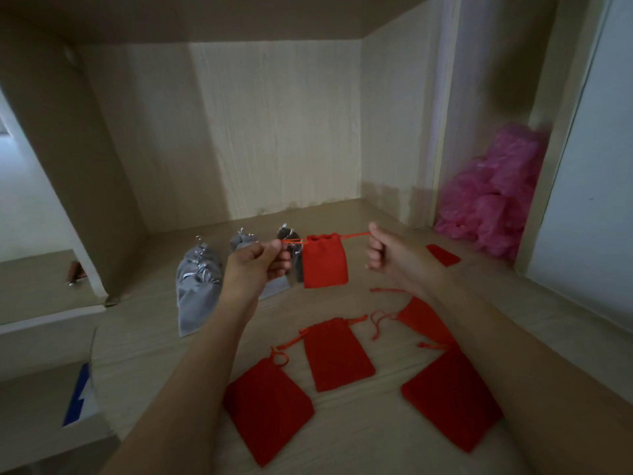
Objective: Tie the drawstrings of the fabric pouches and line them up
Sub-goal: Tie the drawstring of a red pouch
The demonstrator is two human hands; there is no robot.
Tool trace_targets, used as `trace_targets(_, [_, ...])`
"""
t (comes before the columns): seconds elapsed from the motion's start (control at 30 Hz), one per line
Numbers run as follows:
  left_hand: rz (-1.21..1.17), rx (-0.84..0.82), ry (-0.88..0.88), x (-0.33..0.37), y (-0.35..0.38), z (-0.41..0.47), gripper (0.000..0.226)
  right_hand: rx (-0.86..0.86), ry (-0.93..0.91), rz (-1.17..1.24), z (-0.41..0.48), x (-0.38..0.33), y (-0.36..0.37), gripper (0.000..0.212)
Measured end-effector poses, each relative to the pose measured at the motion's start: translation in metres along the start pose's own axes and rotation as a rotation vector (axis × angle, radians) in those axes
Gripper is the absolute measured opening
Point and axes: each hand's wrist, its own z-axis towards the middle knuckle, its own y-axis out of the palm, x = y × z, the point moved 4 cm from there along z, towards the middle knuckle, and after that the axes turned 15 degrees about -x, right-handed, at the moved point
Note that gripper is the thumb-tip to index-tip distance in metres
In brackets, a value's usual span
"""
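Note:
A small red pouch (324, 262) hangs in the air between my hands, its mouth gathered tight. My left hand (259, 264) pinches the left drawstring and my right hand (385, 253) grips the right drawstring, both strings pulled taut sideways. Several more red pouches lie flat on the wooden surface below: one (337, 353) in the middle, one (269, 407) at the front left, one (452, 395) at the front right, and one (424, 318) partly under my right forearm. Grey pouches (197, 289) with silver strings lie in a row behind my left hand.
The wooden surface (154, 344) sits inside a cabinet alcove with walls on the left, back and right. A heap of pink plastic (493, 193) fills the right compartment. Another red pouch (443, 255) lies at the right. A box with a blue mark (78, 399) stands at the lower left.

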Motion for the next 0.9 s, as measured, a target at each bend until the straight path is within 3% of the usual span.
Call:
trace_targets(0.1, [0.074,0.004,-0.011,-0.002,0.002,0.000,0.029,0.133,-0.043,0.108,-0.002,-0.004,-0.017,0.042])
trace_targets(0.3, [0.087,0.063,-0.019,-0.004,0.007,0.000,0.031,0.213,-0.167,0.294,-0.003,-0.007,-0.024,0.040])
trace_targets(0.43, [0.045,0.023,-0.057,-0.012,0.010,-0.003,0.026,0.244,-0.207,0.275,-0.006,-0.015,-0.023,0.042])
trace_targets(0.5, [-0.109,-0.007,-0.070,-0.011,0.015,-0.004,0.027,0.198,-0.233,0.313,-0.008,-0.019,-0.022,0.047])
trace_targets(0.57, [-0.407,-0.036,-0.055,-0.004,0.020,-0.006,0.030,0.123,-0.228,0.398,-0.009,-0.021,-0.015,0.057])
trace_targets(0.63, [-0.634,-0.079,-0.031,0.005,0.025,-0.008,0.033,0.104,-0.200,0.460,-0.009,-0.020,-0.003,0.050])
trace_targets(0.77, [-0.713,-0.145,-0.038,0.007,0.032,-0.011,0.050,-0.079,-0.168,0.493,-0.006,-0.020,0.031,0.009])
trace_targets(0.9, [-0.747,-0.162,-0.045,0.007,0.033,-0.010,0.043,-0.213,-0.132,0.228,-0.010,-0.019,0.052,0.018])
